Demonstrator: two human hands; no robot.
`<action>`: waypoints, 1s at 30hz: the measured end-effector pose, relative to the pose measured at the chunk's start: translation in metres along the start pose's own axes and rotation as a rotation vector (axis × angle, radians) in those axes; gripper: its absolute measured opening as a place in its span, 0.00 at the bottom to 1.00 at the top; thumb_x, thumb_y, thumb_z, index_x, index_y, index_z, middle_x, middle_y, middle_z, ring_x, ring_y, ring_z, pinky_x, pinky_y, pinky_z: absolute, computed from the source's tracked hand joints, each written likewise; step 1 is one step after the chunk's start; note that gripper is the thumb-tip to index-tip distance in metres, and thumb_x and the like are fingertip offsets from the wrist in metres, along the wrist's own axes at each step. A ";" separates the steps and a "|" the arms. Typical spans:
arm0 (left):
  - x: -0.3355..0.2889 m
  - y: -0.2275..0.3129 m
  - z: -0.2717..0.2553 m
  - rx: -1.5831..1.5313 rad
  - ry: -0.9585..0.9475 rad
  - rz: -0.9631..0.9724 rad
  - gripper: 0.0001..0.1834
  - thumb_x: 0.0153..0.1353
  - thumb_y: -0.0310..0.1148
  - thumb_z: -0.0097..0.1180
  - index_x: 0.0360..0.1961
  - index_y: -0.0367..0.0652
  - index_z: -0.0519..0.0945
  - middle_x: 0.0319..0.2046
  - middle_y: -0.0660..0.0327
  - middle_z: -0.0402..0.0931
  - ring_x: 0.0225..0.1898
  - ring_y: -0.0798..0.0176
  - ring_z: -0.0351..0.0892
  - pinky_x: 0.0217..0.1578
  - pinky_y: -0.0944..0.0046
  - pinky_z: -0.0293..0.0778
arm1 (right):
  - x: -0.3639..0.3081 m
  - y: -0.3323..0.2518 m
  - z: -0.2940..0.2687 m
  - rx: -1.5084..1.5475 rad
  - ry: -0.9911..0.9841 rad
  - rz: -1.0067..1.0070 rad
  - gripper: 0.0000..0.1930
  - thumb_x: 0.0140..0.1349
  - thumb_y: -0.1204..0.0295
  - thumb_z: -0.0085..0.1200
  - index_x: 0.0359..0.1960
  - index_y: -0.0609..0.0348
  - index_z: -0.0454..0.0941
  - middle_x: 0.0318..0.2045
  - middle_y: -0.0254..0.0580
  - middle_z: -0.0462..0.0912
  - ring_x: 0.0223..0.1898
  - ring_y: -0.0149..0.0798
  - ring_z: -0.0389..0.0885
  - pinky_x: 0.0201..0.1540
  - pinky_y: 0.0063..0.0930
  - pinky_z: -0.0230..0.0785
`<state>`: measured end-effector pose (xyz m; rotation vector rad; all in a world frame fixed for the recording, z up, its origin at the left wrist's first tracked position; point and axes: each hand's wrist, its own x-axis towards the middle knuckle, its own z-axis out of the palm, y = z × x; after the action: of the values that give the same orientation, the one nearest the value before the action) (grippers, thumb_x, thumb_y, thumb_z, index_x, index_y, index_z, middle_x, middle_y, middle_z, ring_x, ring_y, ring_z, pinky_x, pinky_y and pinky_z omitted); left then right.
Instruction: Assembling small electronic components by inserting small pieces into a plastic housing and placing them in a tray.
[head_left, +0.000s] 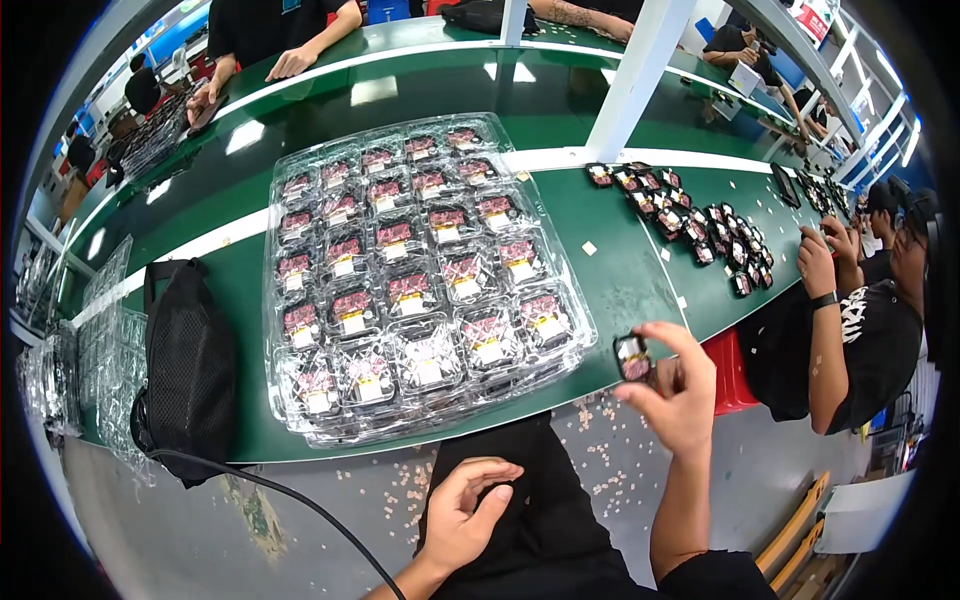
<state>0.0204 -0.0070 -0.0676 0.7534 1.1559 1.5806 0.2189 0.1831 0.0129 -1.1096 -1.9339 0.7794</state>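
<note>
Between thumb and fingertips, my right hand (682, 390) grips a small black-cased electronic module (632, 360). A reddish circuit board, a silvery part and a bit of yellow show inside its case, which is just past the table's front edge. My left hand (468, 512) is loosely curled over my lap, thumb apart from the fingers, with nothing visible in it. In front of me lies a stack of clear plastic trays (283, 400); the top one has rows of pockets filled with similar modules (395, 235).
A black mesh bag (190, 370) and a black cable (300, 497) are at the left. Loose modules (690, 225) lie in a heap to the right, past a white post (640, 80). Co-workers sit across and at the right, near a red stool (732, 372).
</note>
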 end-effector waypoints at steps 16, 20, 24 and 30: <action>0.005 -0.001 -0.008 -0.452 -0.170 -0.225 0.46 0.62 0.60 0.64 0.64 0.29 0.66 0.56 0.47 0.76 0.56 0.51 0.81 0.57 0.50 0.81 | -0.048 -0.024 0.065 0.292 -0.540 -0.239 0.39 0.45 0.67 0.81 0.60 0.61 0.75 0.55 0.48 0.85 0.36 0.33 0.88 0.25 0.19 0.75; 0.004 0.000 -0.007 -0.567 -0.159 -0.210 0.39 0.64 0.50 0.67 0.64 0.31 0.68 0.57 0.47 0.76 0.60 0.51 0.78 0.61 0.53 0.76 | -0.053 -0.026 0.073 0.339 -0.547 -0.227 0.37 0.49 0.66 0.78 0.60 0.60 0.74 0.57 0.49 0.83 0.43 0.41 0.87 0.35 0.27 0.80; 0.007 -0.005 -0.007 -0.686 -0.094 -0.114 0.33 0.59 0.38 0.74 0.59 0.36 0.71 0.55 0.47 0.76 0.57 0.50 0.80 0.59 0.52 0.77 | -0.054 -0.039 0.065 0.186 -0.484 -0.134 0.31 0.55 0.66 0.74 0.59 0.60 0.75 0.48 0.48 0.79 0.40 0.48 0.86 0.38 0.34 0.82; 0.008 -0.009 -0.014 -0.358 0.003 0.113 0.35 0.50 0.23 0.78 0.58 0.37 0.73 0.57 0.50 0.72 0.59 0.53 0.77 0.59 0.55 0.76 | -0.061 -0.037 0.065 -0.043 -0.452 -0.156 0.18 0.58 0.72 0.69 0.51 0.56 0.84 0.39 0.42 0.76 0.31 0.40 0.82 0.29 0.33 0.76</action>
<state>0.0082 -0.0032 -0.0812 0.5857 0.8108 1.8200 0.1689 0.1041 -0.0107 -0.8419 -2.3881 0.9661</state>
